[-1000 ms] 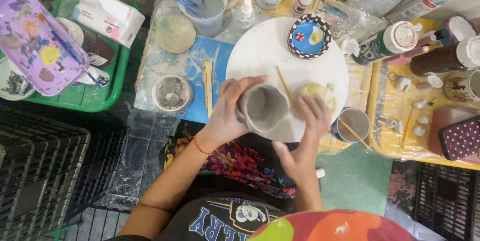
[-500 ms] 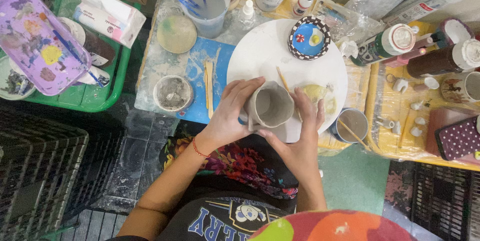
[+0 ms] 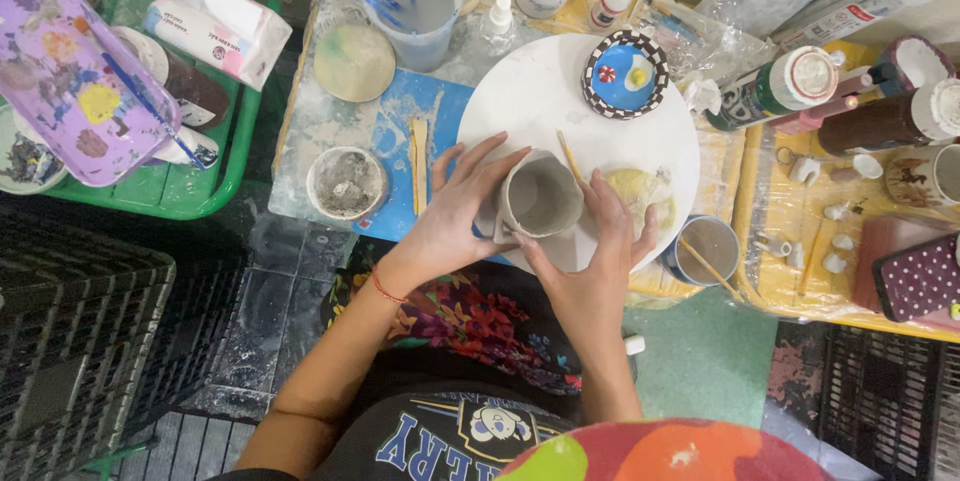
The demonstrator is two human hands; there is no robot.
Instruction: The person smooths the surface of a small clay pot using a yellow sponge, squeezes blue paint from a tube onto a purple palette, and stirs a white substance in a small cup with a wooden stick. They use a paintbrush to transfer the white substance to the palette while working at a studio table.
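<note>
Both hands clasp a grey clay cup over the near edge of a round white board on the desk. The left hand wraps its fingers around the cup's left side; the right hand presses against its right wall. A wooden stick lies just beside it.

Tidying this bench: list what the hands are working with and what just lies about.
In use: grey clay cup, held by left hand and right hand; white round board beneath it.

Lying about: painted dish, water jug with brushes, purple palette, small clay bowl, wooden sticks.
</note>
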